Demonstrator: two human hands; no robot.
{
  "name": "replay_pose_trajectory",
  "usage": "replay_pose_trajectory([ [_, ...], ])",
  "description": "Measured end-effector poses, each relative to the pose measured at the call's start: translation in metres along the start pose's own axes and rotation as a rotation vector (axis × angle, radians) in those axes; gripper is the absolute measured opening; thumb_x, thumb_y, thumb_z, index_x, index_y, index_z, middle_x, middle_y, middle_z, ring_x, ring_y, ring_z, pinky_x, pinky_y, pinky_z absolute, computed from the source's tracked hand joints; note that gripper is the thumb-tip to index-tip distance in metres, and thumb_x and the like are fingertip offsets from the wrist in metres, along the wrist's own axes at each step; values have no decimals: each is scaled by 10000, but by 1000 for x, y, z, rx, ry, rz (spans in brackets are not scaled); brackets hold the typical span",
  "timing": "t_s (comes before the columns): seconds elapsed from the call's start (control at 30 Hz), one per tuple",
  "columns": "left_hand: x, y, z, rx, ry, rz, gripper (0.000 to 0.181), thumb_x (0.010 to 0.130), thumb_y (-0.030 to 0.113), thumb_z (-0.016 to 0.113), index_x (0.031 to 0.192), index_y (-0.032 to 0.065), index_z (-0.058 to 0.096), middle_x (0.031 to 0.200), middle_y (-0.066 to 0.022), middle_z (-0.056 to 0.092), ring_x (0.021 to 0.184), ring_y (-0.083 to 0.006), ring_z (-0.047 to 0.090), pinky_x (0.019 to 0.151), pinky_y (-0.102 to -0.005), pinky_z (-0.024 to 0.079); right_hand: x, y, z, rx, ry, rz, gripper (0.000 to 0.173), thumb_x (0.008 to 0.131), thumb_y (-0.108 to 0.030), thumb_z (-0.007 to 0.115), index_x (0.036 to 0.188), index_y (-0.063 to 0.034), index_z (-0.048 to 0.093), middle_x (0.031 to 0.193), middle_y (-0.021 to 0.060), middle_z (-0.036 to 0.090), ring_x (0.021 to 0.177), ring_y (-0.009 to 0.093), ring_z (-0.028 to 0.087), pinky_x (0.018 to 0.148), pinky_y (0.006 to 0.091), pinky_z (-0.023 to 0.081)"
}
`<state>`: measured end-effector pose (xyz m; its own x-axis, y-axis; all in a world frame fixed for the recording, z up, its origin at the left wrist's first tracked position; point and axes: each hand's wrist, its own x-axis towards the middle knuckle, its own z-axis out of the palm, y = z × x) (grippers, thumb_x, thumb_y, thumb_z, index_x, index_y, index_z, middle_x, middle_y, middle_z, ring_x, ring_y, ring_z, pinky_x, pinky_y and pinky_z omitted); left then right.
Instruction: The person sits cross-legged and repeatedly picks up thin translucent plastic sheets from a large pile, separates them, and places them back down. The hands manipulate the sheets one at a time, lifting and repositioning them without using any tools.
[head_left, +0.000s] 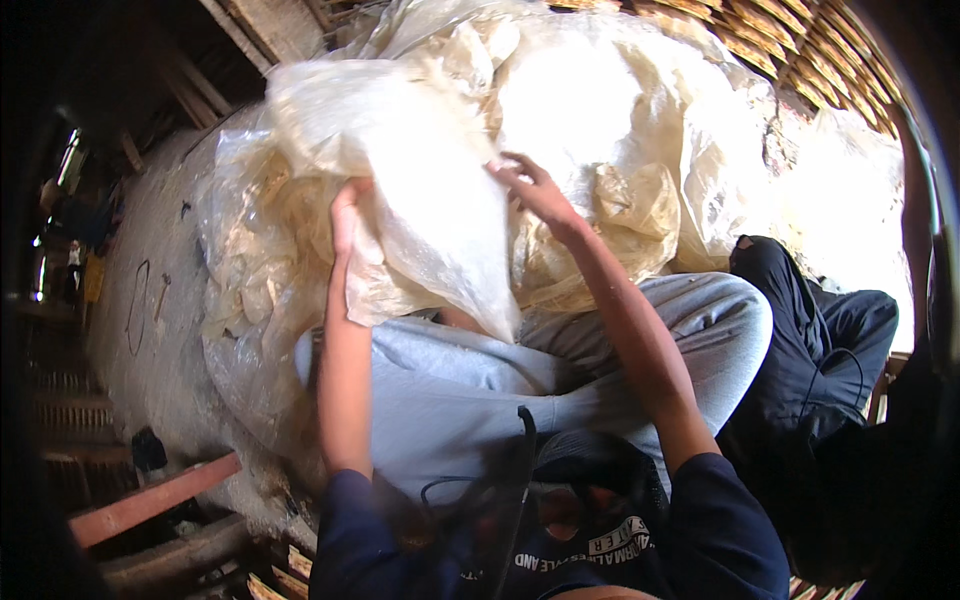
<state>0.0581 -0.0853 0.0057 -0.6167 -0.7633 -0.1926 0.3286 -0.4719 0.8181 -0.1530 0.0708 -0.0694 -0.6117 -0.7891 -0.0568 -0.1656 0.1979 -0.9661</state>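
A translucent whitish plastic sheet (442, 217) hangs over my lap, its upper part blurred. My left hand (349, 214) grips it at the left side, the fingertips hidden in its folds. At the sheet's right edge is my right hand (536, 191), fingers bent and partly spread. Its fingertips meet or nearly meet the plastic; whether they pinch it I cannot tell. Around the sheet lies a large heap of crumpled, dirt-stained plastic (637, 202), glaring white in strong light. More crumpled plastic (255, 247) spreads to the left, beside my crossed legs in grey trousers (465, 382).
Another person's legs in dark trousers (810, 337) are close at my right. Slatted wood or bamboo (795, 45) borders the heap at the far right. On the dusty floor (172, 247) at left lie a thin loop (137, 307) and a hammer-like tool (162, 296). A reddish beam (157, 499) lies at lower left.
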Motion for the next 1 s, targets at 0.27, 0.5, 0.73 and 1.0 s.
replay_pose_trajectory([
  [0.27, 35, -37, -31, 195, 61, 71, 287, 943, 260, 578, 1052, 30, 712, 969, -79, 710, 858, -207, 665, 786, -346, 540, 0, -20, -17, 128, 23, 23, 659, 983, -439, 666, 1420, 41, 552, 1163, 122, 683, 999, 185, 629, 896, 308, 514],
  [0.5, 15, -36, -5, 316, -68, -29, 496, 975, 267, 530, 1422, 52, 545, 1149, -85, 708, 825, -171, 702, 727, -297, 552, 49, -82, -173, -227, 56, -260, 408, 1026, -315, 582, 1280, -20, 704, 983, 45, 753, 802, 120, 589, 759, 248, 468],
  [0.73, 22, -56, 5, 418, -195, -29, 543, 1007, 319, 539, 1480, 60, 474, 1230, -120, 709, 938, -216, 745, 744, -303, 567, 85, -211, -253, -752, 305, -501, 353, 1049, -286, 529, 1259, -90, 734, 862, 9, 736, 666, 77, 569, 648, 251, 492],
  [1.0, 22, -70, 2, 485, -239, -23, 556, 968, 310, 625, 1461, 87, 502, 1166, -99, 719, 882, -189, 739, 689, -287, 548, 159, -234, -375, -546, 865, -252, 309, 946, -330, 711, 1079, -55, 759, 898, 63, 751, 749, 159, 698, 657, 277, 558],
])
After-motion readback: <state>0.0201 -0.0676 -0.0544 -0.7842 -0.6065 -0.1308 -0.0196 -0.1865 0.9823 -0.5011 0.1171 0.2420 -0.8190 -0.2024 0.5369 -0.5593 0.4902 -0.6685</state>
